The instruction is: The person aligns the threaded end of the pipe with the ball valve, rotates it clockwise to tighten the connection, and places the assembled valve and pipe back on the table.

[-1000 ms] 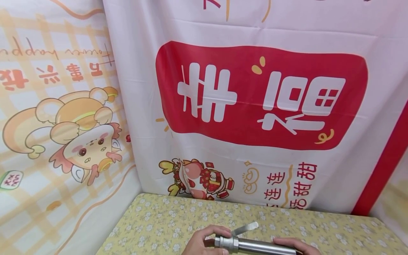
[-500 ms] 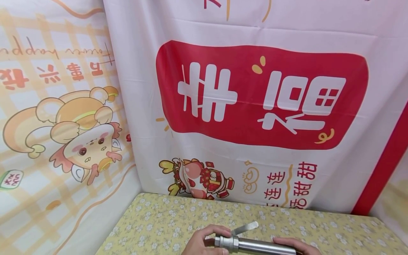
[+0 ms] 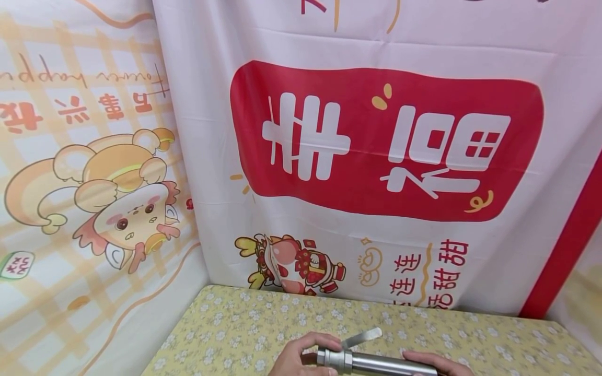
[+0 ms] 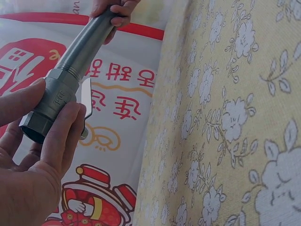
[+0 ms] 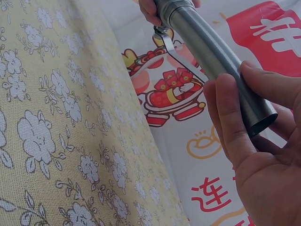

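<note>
My left hand (image 3: 301, 357) grips the body of a metal ball valve (image 4: 56, 101) between thumb and fingers. The valve has a hexagonal open end, and its flat lever handle (image 3: 363, 338) slants up and away from the body. Threaded into the valve's other end is a smooth steel pipe (image 3: 394, 363), reaching to the right. Around the pipe's free open end curl the thumb and fingers of my right hand (image 5: 268, 174). Both hands hold the joined valve and pipe up above the table, roughly level. The head view cuts off the lower part of both hands.
A yellow cloth with white flowers (image 3: 226, 334) covers the table below the hands. Behind it hangs a white banner (image 3: 211, 156) with a red patch, and a printed sheet (image 3: 94, 209) with a cartoon figure hangs along the left side.
</note>
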A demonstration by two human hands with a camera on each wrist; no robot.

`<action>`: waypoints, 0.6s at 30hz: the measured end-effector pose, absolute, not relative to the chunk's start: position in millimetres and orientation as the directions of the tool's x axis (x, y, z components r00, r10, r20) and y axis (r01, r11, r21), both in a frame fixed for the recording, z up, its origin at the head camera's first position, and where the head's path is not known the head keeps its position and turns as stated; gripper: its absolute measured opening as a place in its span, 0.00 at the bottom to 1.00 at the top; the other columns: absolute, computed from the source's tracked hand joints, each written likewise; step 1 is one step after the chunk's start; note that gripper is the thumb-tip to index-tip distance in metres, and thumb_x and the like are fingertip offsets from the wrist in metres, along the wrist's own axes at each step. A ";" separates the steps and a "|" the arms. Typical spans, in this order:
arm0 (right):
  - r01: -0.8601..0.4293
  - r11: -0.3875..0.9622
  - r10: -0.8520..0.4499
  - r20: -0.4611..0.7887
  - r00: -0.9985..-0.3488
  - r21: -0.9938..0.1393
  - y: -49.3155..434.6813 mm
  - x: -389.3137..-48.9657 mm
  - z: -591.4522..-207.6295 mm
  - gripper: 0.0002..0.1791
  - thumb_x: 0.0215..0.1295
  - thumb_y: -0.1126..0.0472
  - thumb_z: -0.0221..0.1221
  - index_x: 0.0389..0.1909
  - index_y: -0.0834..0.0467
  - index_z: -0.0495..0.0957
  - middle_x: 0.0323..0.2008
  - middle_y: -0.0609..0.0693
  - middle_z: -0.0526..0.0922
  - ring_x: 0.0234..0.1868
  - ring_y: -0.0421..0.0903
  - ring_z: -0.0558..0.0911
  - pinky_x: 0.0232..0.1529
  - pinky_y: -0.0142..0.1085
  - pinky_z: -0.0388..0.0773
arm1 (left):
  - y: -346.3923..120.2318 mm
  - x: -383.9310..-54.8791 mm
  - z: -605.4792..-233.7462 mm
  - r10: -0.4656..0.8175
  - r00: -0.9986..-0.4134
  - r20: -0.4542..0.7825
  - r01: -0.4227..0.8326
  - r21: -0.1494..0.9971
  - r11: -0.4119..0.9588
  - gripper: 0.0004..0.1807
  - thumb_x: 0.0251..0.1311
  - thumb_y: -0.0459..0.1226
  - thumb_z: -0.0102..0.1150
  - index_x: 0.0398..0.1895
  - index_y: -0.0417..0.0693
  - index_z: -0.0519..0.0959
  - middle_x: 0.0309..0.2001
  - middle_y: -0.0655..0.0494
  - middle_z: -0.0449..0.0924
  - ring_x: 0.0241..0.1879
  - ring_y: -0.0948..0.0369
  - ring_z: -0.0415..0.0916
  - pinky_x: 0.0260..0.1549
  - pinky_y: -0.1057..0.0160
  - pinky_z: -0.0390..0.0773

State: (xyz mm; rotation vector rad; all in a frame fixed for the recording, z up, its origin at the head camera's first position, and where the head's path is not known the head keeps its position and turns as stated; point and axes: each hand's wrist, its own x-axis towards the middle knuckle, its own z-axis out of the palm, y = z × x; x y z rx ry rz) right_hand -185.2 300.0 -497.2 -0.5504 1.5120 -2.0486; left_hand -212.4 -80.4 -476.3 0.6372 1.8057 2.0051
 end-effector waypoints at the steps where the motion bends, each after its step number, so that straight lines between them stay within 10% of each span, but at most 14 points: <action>1: 0.192 -0.252 -0.660 0.023 -0.751 -0.949 301.2 -186.0 -496.7 0.24 0.86 0.65 0.49 0.73 0.47 0.81 0.65 0.43 0.86 0.66 0.46 0.85 0.67 0.44 0.83 | -80.3 -212.3 -476.3 0.551 -0.830 0.086 0.027 0.993 -0.114 0.20 0.70 0.37 0.71 0.62 0.40 0.86 0.66 0.46 0.82 0.58 0.54 0.81 0.56 0.61 0.83; 18: 0.236 -0.296 -0.665 0.022 -0.747 -0.926 301.0 -184.4 -498.2 0.24 0.87 0.65 0.48 0.73 0.48 0.82 0.66 0.46 0.86 0.66 0.49 0.85 0.68 0.46 0.83 | -80.0 -212.1 -477.1 0.553 -0.829 0.084 0.025 0.993 -0.113 0.19 0.70 0.37 0.71 0.61 0.41 0.86 0.65 0.48 0.82 0.58 0.53 0.82 0.58 0.57 0.84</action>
